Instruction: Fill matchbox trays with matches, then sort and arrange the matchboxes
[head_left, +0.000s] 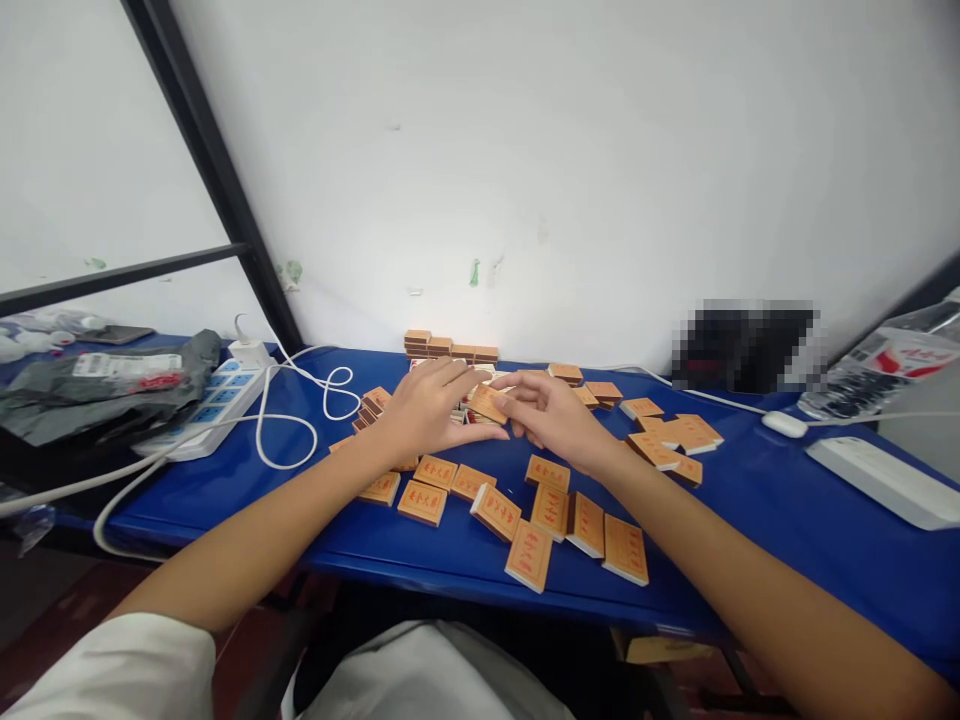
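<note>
My right hand [553, 412] pinches an orange matchbox [487, 403] with red lettering between thumb and fingers, holding it tilted. Close on its left is my left hand [429, 408], fingers stretched forward and thumb apart. Under and behind both hands lie more matchboxes, partly hidden, so I cannot tell whether the left fingertips touch any. A low stacked row of matchboxes [450, 347] stands by the wall just past the left hand. Several loose matchboxes [422, 502] are spread over the near part of the blue table [360, 555].
On the right are more scattered matchboxes [660, 440], a white box-shaped device [885, 480], a plastic-wrapped pack [892, 355] and a pixelated dark object [750, 345]. A power strip [217, 410], looping white cables [259, 440] and a grey plastic bag [105, 385] occupy the left.
</note>
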